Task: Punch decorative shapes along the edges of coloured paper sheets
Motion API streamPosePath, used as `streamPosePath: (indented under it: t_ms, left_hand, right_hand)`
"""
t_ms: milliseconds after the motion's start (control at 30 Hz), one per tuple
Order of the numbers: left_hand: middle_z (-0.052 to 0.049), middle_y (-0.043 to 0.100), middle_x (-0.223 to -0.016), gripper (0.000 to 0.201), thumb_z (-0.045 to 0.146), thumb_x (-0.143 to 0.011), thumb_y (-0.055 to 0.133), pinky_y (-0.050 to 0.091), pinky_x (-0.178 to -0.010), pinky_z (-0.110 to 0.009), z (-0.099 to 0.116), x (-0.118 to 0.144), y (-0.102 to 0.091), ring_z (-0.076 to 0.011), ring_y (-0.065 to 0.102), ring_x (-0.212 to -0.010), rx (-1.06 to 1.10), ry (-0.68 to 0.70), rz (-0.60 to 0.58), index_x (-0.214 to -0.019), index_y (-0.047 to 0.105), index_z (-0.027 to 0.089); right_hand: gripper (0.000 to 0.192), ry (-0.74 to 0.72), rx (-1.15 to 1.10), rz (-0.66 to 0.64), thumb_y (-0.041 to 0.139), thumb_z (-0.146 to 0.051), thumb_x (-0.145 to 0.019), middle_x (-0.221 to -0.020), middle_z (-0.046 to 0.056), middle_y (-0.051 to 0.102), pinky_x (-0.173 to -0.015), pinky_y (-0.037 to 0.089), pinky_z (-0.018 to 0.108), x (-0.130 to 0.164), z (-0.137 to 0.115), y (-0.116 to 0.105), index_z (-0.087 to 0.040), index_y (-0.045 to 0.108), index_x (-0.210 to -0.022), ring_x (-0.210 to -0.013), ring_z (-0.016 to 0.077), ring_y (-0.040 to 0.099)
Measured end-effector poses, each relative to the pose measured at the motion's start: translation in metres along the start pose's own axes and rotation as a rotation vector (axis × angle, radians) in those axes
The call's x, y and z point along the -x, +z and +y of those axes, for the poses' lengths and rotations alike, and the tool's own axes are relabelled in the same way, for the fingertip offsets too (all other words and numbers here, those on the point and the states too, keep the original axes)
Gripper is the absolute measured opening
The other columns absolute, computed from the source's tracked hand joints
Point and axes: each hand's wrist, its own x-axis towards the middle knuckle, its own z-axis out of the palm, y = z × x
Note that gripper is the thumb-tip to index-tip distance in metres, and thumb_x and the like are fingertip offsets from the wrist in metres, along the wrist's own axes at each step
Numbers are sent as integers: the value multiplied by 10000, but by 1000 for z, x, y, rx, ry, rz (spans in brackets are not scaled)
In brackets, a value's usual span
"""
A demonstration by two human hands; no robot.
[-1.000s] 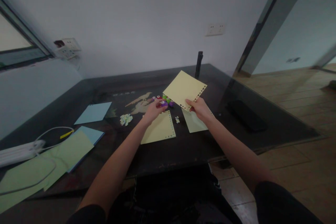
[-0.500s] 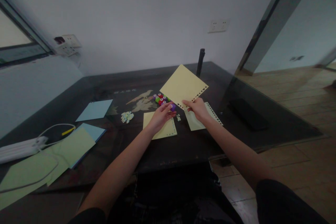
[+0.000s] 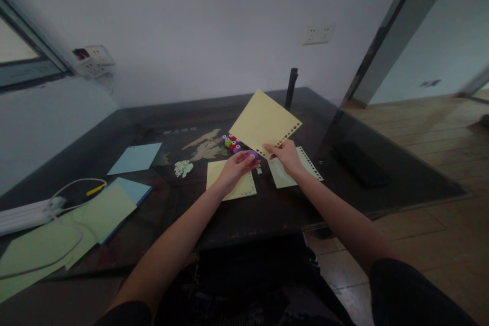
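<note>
The purple punch [image 3: 252, 154] at the centre of the frame is mostly covered by the left hand [image 3: 235, 169] and the edge of the raised yellow sheet [image 3: 263, 122], so its shape is hard to tell. The flat yellow sheet [image 3: 231, 183] is partly hidden under that hand. The cluster of small punches [image 3: 231, 142] is too small to count. At the lower left, the green paper [image 3: 34, 252] and the white power strip [image 3: 23, 214] run off the frame's edge. The punched scraps [image 3: 183, 167] are a blur.

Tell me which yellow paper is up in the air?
The yellow paper with holes along one edge, held by the right hand. The other yellow paper lies flat on the table.
</note>
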Motion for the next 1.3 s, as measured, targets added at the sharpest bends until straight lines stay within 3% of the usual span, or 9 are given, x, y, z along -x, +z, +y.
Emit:
streamPosePath:
  t_ms: [1033,1300]
  left_hand:
    - [-92,686,-972,282,218,-760,720,497,-902,-342,2,2,2,-174,680,-884,21,10,8,-998,606,119]
    - [-84,677,-972,259,217,-767,712,505,-878,-337,0,-1,0,-166,682,-853,15,13,6,-985,601,131]
  right_hand:
    - [339,-39,50,-6,725,-410,-631,-695,76,694,-489,483,262,0,1,-3,-106,684,-776,-549,151,597]
    - [292,-44,57,-17,736,-392,-615,-660,56,675,-469,467,254,0,1,-2,-125,667,-709,-524,136,573]
